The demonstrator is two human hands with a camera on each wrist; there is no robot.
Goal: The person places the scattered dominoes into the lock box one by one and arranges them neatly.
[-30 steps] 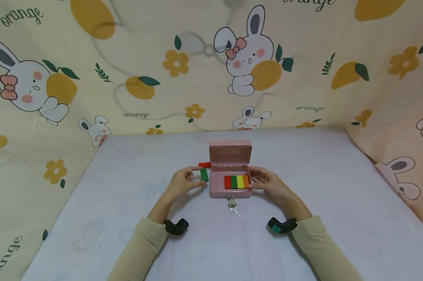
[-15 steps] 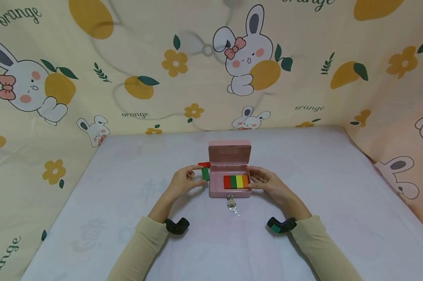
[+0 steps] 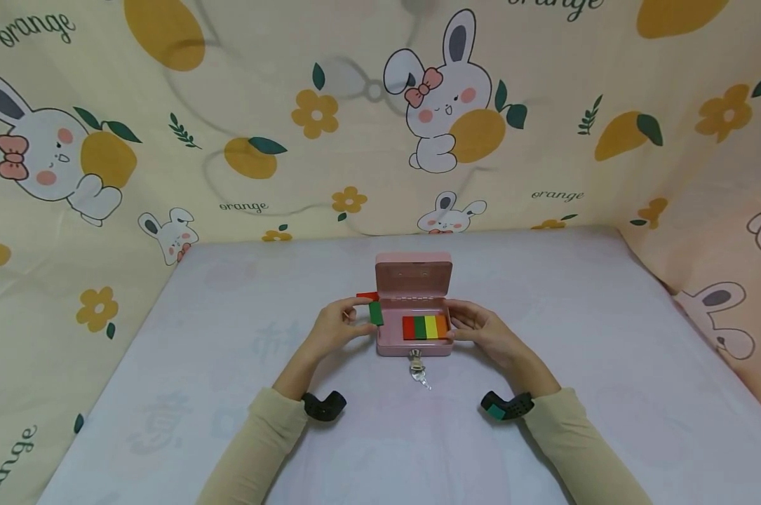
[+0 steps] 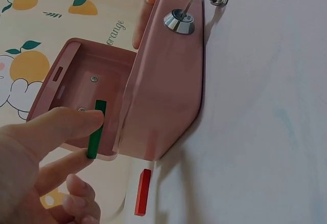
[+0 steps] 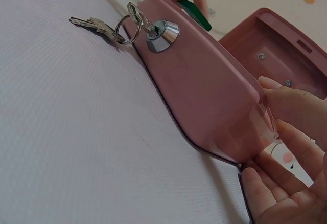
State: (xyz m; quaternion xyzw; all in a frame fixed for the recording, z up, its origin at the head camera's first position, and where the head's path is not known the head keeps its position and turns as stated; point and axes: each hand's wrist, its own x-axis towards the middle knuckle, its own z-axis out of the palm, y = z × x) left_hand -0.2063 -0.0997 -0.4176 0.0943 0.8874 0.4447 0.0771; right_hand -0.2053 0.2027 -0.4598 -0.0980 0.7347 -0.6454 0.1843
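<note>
Between thumb and fingertips, my left hand (image 3: 332, 328) pinches a green block (image 3: 376, 313), long and thin in the left wrist view. It overlaps the left rim of a pink metal lockbox (image 3: 393, 349) whose lid (image 3: 413, 280) stands up. Inside the box, red, green, yellow (image 3: 430, 327) and orange blocks lie side by side toward the right. My right hand (image 3: 481, 328) holds the box's right side, thumb over the rim and other fingers against the outer wall, as the right wrist view shows. The blocks inside are hidden from both wrist views.
A red block (image 4: 143, 192) lies on the white cloth, just outside the box's back left. Keys (image 5: 97, 27) hang on a ring from the key in the front lock (image 5: 163, 36). A printed curtain (image 3: 317, 210) rises behind the table.
My left hand has moved slightly right, bringing the green block from beside the box to its left rim. My right hand and the box stay put.
</note>
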